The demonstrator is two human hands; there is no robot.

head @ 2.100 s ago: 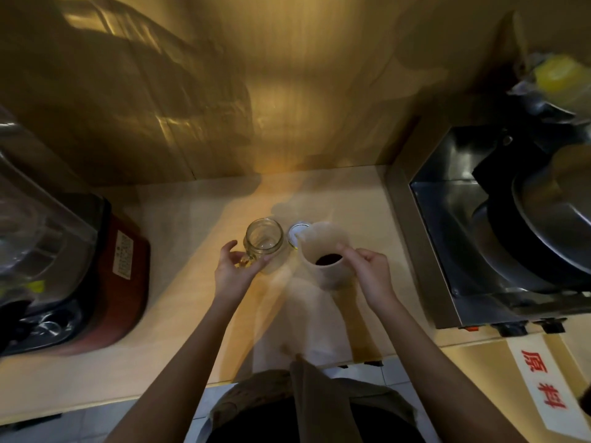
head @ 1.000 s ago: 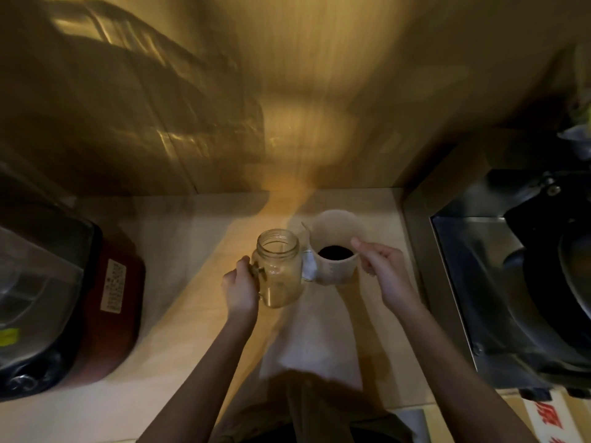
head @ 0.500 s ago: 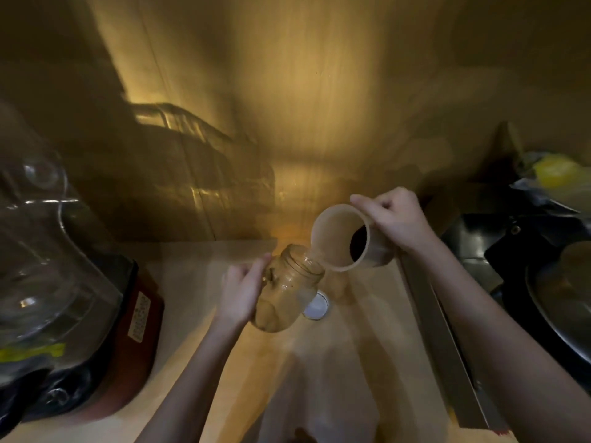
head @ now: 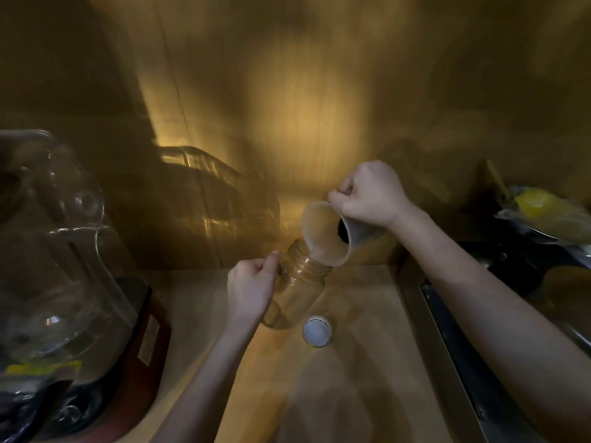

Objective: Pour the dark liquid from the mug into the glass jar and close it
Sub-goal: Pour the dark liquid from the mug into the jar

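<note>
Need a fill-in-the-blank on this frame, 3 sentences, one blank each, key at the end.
1. The mug is held in the ____ hand.
2. The left hand holds the glass ____, tilted toward the mug.
3. The white lid lies on the ____, apart from the jar.

Missing words: right; jar; counter

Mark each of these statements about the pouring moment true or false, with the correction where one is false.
1. The right hand tilts the mug over the mouth of the glass jar. True.
2. The jar stands upright on the counter. False: the left hand holds it tilted, off the counter.
3. The lid is screwed on. False: it lies on the counter near the jar.
4. Dark liquid shows inside the mug. True.
</note>
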